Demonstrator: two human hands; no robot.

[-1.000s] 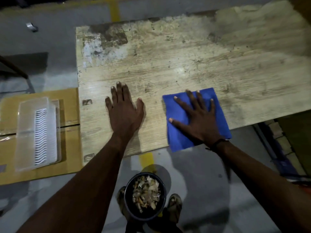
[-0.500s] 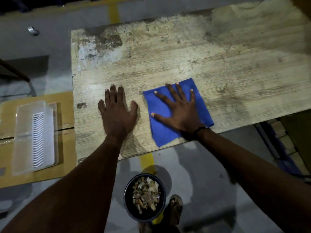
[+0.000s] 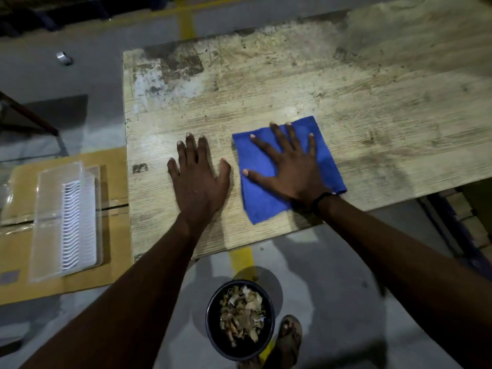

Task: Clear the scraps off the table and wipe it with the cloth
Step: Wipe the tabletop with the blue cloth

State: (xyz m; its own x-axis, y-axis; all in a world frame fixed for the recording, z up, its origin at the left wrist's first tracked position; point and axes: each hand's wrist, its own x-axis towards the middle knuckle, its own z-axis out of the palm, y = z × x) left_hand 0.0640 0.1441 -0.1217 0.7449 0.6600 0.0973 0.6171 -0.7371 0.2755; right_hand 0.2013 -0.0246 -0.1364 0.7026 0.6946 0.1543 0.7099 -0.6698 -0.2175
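Nearest, below both wrists, a black bowl (image 3: 240, 319) of scraps (image 3: 242, 312) sits on the floor beside a sandalled foot (image 3: 288, 339). On the worn wooden table (image 3: 346, 83), the left hand (image 3: 198, 182) lies flat, fingers straight. Just to its right, the right hand (image 3: 291, 166) presses spread fingers on the blue cloth (image 3: 259, 203). Left of the left hand, a clear plastic tray (image 3: 66, 219) rests on cardboard (image 3: 114, 182).

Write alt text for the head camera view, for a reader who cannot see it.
A person's right hand presses a blue cloth flat on a worn wooden table, while the left hand rests flat on the table beside it. On the floor below, a black bowl holds scraps, and a clear plastic tray lies on cardboard to the left.
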